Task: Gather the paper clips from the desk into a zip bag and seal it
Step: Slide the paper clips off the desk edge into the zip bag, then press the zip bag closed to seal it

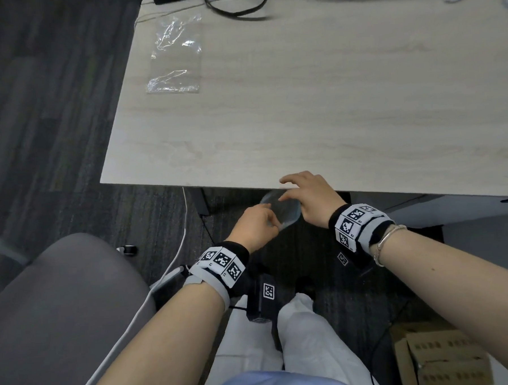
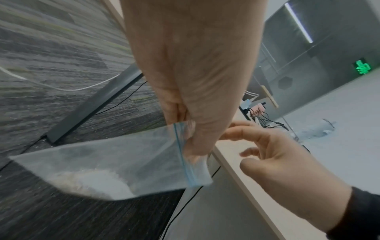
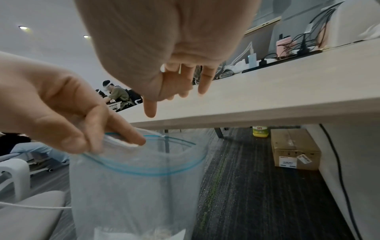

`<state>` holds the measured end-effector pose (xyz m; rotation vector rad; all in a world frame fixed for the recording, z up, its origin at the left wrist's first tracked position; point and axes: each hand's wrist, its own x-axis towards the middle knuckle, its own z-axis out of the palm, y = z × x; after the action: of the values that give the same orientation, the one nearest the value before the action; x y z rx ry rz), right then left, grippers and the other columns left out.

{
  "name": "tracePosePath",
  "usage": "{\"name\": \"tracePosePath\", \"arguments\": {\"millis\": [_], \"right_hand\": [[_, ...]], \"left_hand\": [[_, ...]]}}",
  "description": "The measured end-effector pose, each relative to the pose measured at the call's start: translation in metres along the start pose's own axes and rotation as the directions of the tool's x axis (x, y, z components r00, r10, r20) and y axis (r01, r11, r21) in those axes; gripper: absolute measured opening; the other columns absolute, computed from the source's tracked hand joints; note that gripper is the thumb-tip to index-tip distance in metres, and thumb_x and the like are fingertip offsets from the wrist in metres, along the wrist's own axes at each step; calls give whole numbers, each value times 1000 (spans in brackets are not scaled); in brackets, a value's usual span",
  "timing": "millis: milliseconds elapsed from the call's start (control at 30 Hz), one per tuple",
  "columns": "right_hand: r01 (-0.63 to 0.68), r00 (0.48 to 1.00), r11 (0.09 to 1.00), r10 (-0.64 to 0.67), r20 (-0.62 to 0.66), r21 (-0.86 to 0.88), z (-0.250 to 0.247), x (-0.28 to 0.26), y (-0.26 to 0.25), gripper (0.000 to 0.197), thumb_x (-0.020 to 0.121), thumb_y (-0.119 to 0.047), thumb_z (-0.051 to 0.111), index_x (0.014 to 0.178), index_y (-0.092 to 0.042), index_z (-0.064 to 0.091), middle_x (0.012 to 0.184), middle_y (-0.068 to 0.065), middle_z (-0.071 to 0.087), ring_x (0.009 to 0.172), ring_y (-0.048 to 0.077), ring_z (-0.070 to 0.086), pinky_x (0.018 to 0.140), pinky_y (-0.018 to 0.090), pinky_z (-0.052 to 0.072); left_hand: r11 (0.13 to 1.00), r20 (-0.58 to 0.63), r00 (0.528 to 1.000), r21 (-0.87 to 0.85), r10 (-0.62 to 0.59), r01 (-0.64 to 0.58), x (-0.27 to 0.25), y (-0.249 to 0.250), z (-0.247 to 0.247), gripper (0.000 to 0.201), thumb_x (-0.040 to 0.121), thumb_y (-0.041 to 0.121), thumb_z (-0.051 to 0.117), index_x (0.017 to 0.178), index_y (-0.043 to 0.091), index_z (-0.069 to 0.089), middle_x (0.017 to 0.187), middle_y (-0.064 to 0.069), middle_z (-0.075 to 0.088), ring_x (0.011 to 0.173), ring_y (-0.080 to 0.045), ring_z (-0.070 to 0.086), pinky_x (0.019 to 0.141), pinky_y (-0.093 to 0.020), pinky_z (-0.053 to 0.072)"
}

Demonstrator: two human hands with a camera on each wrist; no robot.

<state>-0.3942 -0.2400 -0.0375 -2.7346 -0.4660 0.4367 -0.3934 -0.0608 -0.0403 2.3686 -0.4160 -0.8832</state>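
My left hand (image 1: 260, 221) pinches the rim of a clear zip bag (image 1: 286, 215) with a blue zip line, just below the desk's front edge. The bag (image 3: 139, 186) hangs with its mouth open. A pale, blurred heap (image 2: 92, 181) lies in its bottom; I cannot tell what it is. My right hand (image 1: 290, 187) hovers open over the bag's mouth, fingers spread at the desk (image 1: 301, 116) edge and holding nothing. In the right wrist view the left hand's fingertips (image 3: 137, 141) grip the rim. I see no loose paper clips on the desk top.
A second clear plastic bag (image 1: 175, 55) lies flat at the desk's far left. Black cables (image 1: 237, 7) and devices line the back edge. A grey chair (image 1: 61, 305) stands at my left. Under the desk sit a cardboard box (image 3: 294, 149) and a yellow bottle (image 3: 260, 131).
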Motion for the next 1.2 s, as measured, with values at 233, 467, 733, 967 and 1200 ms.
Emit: {"name": "tracePosePath", "arguments": {"millis": [233, 467, 733, 967, 1200], "right_hand": [[-69, 993, 998, 70, 93, -14, -23, -50, 33, 54, 74, 5, 49, 112, -31, 63, 143, -4, 37, 128, 21, 31, 102, 35, 28], [-140, 973, 990, 135, 188, 13, -53, -86, 61, 46, 72, -10, 57, 112, -31, 64, 148, -1, 31, 136, 22, 23, 109, 40, 27], [-244, 969, 941, 243, 33, 234, -107, -122, 79, 13, 79, -26, 68, 82, -14, 69, 112, 2, 66, 104, 17, 59, 89, 28, 43], [-236, 947, 911, 293, -129, 338, -155, -141, 88, 16, 80, -30, 70, 79, -14, 72, 84, 2, 70, 81, 15, 61, 77, 31, 49], [-155, 887, 932, 277, -370, 327, -197, -131, 101, 9, 77, -20, 74, 77, -11, 74, 71, -1, 63, 62, 9, 51, 66, 22, 39]], "left_hand": [[999, 110, 994, 34, 19, -23, 1, 45, -15, 14, 79, 8, 58, 83, 9, 71, 94, 1, 71, 87, -10, 63, 80, -23, 50], [994, 132, 987, 52, 93, -101, 1, 104, -33, 10, 74, 8, 60, 78, 10, 70, 87, -3, 72, 83, -14, 65, 77, -27, 54], [978, 161, 976, 121, 148, -168, 7, 171, -70, 4, 73, 14, 65, 69, 15, 65, 84, -4, 71, 76, -14, 59, 67, -27, 48], [967, -2, 975, 127, 223, -221, 7, 212, -106, 8, 75, 13, 65, 78, 7, 69, 81, -1, 70, 77, -14, 60, 73, -28, 50], [947, -201, 927, 135, 316, -293, 11, 224, -145, 7, 78, 11, 66, 78, 13, 73, 76, 2, 70, 71, -12, 61, 66, -21, 49]]}}
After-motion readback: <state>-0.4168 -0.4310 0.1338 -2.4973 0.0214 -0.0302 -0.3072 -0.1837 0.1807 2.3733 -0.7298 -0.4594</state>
